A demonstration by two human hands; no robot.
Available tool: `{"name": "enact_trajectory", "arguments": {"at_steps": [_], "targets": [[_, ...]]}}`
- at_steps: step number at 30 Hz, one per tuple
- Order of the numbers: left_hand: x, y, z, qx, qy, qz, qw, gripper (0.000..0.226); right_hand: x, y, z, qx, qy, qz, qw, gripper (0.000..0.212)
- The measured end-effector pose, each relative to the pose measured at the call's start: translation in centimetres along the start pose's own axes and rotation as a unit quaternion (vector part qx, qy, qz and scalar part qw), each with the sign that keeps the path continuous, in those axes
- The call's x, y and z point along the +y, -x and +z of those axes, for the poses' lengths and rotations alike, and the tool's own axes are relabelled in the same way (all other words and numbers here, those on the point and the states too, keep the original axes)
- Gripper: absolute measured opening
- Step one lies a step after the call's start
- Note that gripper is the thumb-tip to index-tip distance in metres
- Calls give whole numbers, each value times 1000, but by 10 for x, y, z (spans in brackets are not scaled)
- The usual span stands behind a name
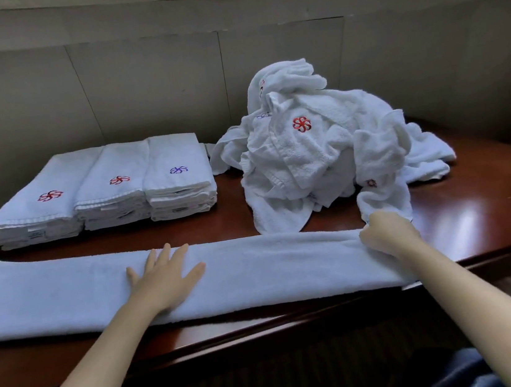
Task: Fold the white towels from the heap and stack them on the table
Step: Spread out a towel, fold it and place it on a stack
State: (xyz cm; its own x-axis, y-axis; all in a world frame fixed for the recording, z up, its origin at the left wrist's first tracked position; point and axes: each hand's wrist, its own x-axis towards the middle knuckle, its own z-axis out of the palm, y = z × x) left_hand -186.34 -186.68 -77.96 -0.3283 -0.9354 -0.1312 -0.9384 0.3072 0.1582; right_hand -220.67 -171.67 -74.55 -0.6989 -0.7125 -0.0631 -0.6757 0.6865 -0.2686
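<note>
Pressing flat with straight fingers, the left hand (164, 275) rests mid-length on a long white terry towel (274, 272) folded along the dark polished wooden counter (477, 212); the right hand (386, 231) grasps its right end. Beyond sit three stacks of folded white towels (104, 190) and, rightward, a crumpled heap of white towels (316, 149).

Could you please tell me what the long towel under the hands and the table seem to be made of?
Long towel: apparently cotton terry, with a matte, nubby looped pile. Table: seemingly dark reddish wood or veneer, glossy lacquer, given the bright reflections.
</note>
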Motion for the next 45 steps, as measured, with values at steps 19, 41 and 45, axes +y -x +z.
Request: {"name": "enact_trajectory", "arguments": {"at_steps": [19, 41, 45], "targets": [[-3, 12, -7, -27, -57, 50, 997, 77, -58, 35, 45, -11, 105, -238, 966, 50], [-175, -4, -42, 14, 12, -138, 990, 51, -226, 78, 87, -150, 42, -471, 868, 60], [-225, -6, -49, 9, -9, -213, 977, 50, -258, 84, 113, -121, 48, -495, 859, 63]]}}
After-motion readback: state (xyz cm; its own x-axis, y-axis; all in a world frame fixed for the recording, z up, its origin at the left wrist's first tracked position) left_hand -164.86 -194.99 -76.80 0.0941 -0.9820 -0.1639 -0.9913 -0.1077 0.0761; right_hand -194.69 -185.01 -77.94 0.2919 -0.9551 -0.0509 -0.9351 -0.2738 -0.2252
